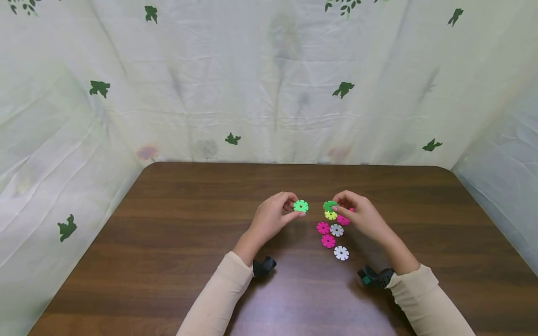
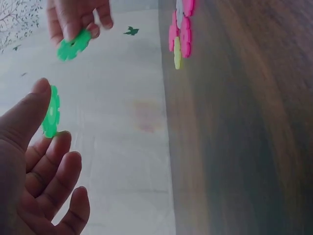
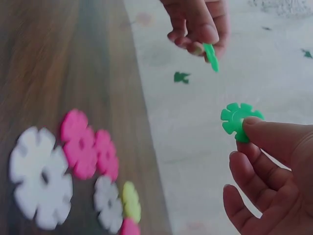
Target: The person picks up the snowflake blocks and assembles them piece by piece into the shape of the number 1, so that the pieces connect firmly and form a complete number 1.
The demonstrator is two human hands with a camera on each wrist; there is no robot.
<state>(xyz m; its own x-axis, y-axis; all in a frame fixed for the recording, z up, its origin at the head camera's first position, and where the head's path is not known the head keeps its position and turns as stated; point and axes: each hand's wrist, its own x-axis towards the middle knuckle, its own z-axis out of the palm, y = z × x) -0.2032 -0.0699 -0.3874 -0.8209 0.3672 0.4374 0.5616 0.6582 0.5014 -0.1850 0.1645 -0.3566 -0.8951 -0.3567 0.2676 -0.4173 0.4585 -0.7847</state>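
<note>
In the head view my left hand point(image 1: 275, 212) pinches a bright green notched disc point(image 1: 300, 206) between thumb and fingers, raised above the table. My right hand point(image 1: 359, 215) pinches a second green notched disc point(image 1: 329, 206), also raised. A gap separates the two discs. The left wrist view shows my left disc point(image 2: 52, 112) nearly edge-on, while the right wrist view shows the right disc point(image 3: 240, 120) with its slotted rim and the thumb across its face. On the table below the right hand lie a yellow disc point(image 1: 330, 215), several pink discs point(image 1: 322, 227) and white discs point(image 1: 341, 253).
A brown wooden table point(image 1: 189, 233) spreads under both hands. White curtain-like cloth point(image 1: 201, 84) with green leaf or bird shapes hangs behind and at the sides. A dark wrist camera point(image 1: 264, 267) sits on the left wrist, another point(image 1: 375, 277) on the right.
</note>
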